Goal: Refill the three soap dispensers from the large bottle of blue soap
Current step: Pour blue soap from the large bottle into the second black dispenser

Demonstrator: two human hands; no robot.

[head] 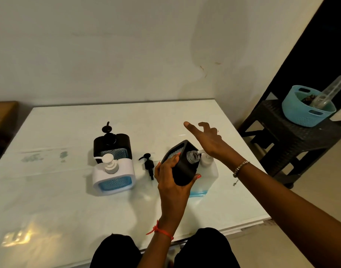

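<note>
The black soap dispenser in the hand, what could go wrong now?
1. The black dispenser is tilted, open-necked, in the left hand; any soap inside could spill on the table.
2. The right hand hovers over the large bottle's pump; pumped soap could miss the narrow neck.

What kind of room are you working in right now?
Probably a room in a home, not a workshop: a glossy white table against a plain painted wall, with a dark wicker side table holding a blue plastic basket. Which room it is, I can't tell.
</note>
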